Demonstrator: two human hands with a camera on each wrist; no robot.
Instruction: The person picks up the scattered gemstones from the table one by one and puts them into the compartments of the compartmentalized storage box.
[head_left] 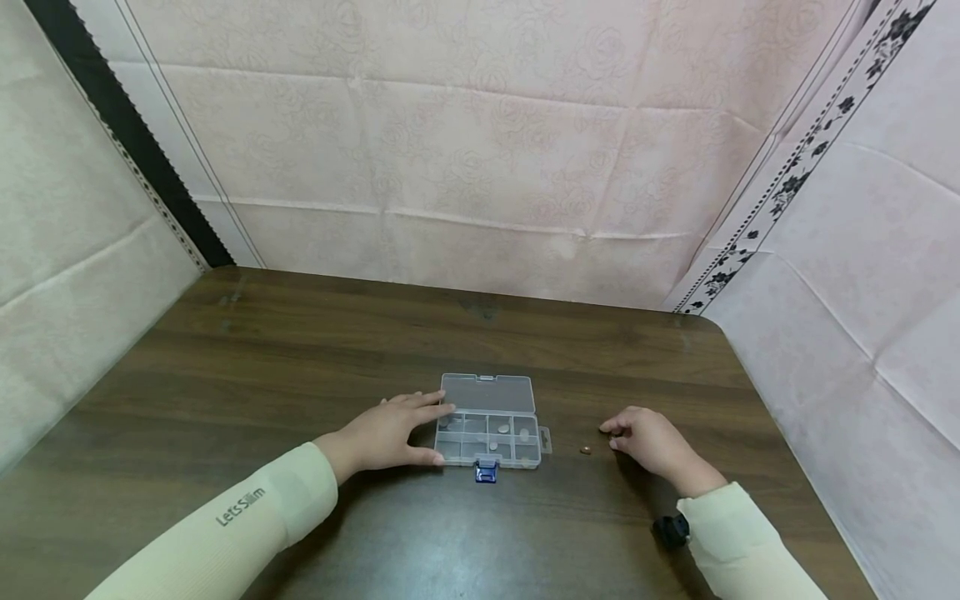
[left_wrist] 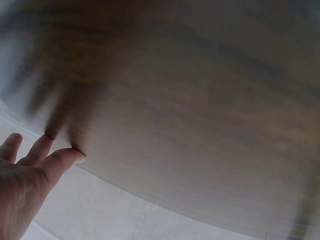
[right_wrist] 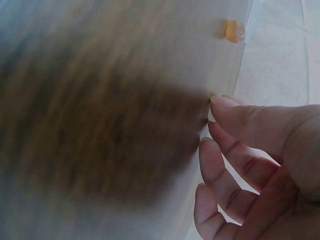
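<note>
A clear plastic compartment box (head_left: pixel 487 437) lies on the table with its lid (head_left: pixel 487 393) swung back and a blue latch (head_left: pixel 486 472) at the front. A few small pale pieces (head_left: pixel 504 429) sit in its compartments. My left hand (head_left: pixel 390 429) rests at the box's left side, fingers spread, fingertips at the edge and lid. Off to the right, my right hand (head_left: pixel 648 439) has thumb and index finger together at the tabletop, with a small pale piece (right_wrist: pixel 211 116) showing between them. Nearby lies a small amber-coloured bead (head_left: pixel 585 450), shiny and rounded in the right wrist view.
The brown wooden table (head_left: pixel 337 333) has patterned pale cloth (head_left: pixel 450 167) hanging behind it and at both sides. A clear hanging tab (head_left: pixel 545 440) sticks out from the box's right side. A dark band with a black module (head_left: pixel 670 530) is on the right wrist.
</note>
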